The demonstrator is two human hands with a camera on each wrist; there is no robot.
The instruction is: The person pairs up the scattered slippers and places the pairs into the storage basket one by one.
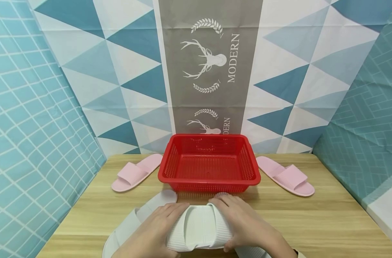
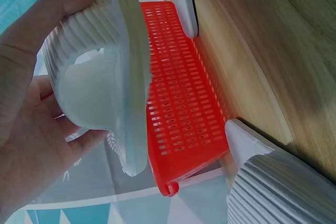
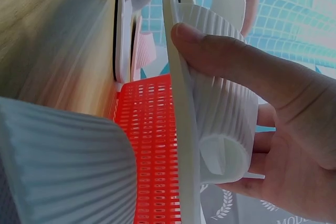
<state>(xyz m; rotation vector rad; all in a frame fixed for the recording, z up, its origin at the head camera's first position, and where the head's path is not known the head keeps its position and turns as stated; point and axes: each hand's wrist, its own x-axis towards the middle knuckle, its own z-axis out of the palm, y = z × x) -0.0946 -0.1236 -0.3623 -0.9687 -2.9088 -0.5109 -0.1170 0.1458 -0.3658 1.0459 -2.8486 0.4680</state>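
My left hand (image 1: 154, 233) grips an off-white slipper (image 2: 94, 77) by its ribbed strap, thumb on one side and fingers on the other. On the right, my right hand (image 1: 244, 224) holds a matching off-white slipper (image 3: 220, 108), its thumb (image 3: 191, 35) pressed on the strap. The two are lifted above the table, side by side and touching along their edges. A greyish-white slipper (image 1: 124, 225) lies on the table beyond my left hand. Another greyish-white slipper (image 2: 273, 182) lies to the right, mostly hidden in the head view by my right hand.
A red perforated basket (image 1: 208, 182) stands at the back middle of the wooden table (image 1: 331, 222), with nothing seen inside. One pink slipper (image 1: 132, 173) lies to its left, and another pink slipper (image 1: 291, 177) to its right. Patterned sheets (image 1: 131, 71) hang behind and beside the table.
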